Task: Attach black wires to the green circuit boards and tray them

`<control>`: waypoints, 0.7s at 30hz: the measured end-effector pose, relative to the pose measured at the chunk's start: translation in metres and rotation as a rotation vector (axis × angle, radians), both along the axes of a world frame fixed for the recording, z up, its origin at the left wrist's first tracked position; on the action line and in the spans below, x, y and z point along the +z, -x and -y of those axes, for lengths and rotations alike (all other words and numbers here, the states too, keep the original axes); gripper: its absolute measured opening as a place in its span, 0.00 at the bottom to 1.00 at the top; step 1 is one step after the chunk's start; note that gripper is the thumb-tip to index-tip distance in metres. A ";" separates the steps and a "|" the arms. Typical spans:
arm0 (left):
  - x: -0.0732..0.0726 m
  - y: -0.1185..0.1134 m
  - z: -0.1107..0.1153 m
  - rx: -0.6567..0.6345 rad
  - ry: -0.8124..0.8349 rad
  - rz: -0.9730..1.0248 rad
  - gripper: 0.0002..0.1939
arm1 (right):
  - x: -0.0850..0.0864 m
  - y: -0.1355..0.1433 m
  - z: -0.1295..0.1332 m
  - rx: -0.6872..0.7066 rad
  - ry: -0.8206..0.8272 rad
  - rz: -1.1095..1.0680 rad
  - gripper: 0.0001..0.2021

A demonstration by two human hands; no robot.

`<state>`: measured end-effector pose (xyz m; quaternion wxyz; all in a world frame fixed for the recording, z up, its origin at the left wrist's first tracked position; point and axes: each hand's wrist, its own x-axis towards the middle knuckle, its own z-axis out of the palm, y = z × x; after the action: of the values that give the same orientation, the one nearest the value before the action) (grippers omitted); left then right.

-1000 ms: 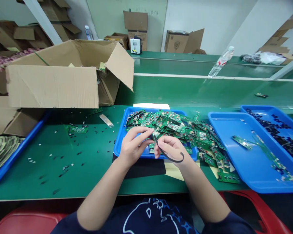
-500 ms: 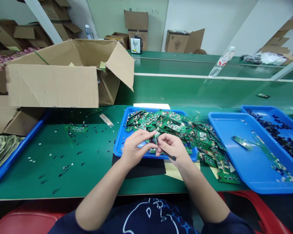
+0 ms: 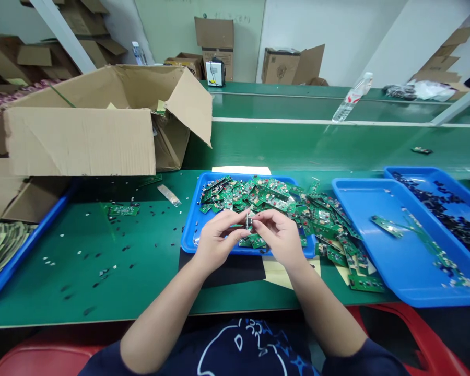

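Observation:
Both hands meet over the front part of a blue tray [image 3: 188, 235] heaped with green circuit boards [image 3: 274, 194]. My left hand [image 3: 219, 237] pinches a small circuit board [image 3: 248, 222], seen nearly edge-on, between thumb and fingers. From the other side my right hand [image 3: 280, 235] closes its thumb and fingertips at a small black part on that same board; what else the fingers hold is hidden. More boards [image 3: 332, 224] spill over the tray's right side onto the green table [image 3: 149, 282].
A large open cardboard box [image 3: 82, 141] stands at the back left. On the right, one blue tray [image 3: 411, 277] holds a few boards, and another [image 3: 399, 172] holds black parts. A bottle [image 3: 352, 97] leans behind. Small scraps dot the table's left.
The dark strip that stuck out below my right hand no longer shows. My right fingertips have shifted up around the small board, which is now turned more edge-on. The view has shifted slightly.

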<state>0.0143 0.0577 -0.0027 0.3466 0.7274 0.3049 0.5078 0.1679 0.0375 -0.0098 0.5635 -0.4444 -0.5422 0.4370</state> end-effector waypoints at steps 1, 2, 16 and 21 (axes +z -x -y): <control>0.000 0.000 0.000 -0.016 -0.007 -0.008 0.17 | 0.000 -0.001 0.000 -0.020 -0.028 0.045 0.03; 0.001 0.001 0.000 -0.031 -0.011 -0.014 0.18 | 0.000 -0.001 0.000 -0.041 -0.061 0.089 0.03; -0.001 0.003 -0.004 -0.152 -0.076 -0.106 0.17 | -0.001 -0.006 -0.002 -0.464 -0.579 0.274 0.17; 0.000 0.006 -0.008 -0.013 -0.265 -0.174 0.22 | 0.002 -0.012 0.001 -0.361 -0.461 0.188 0.05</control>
<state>0.0079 0.0662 -0.0031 0.2230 0.8099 0.2595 0.4764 0.1794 0.0370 -0.0075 0.6655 -0.4324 -0.5891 0.1521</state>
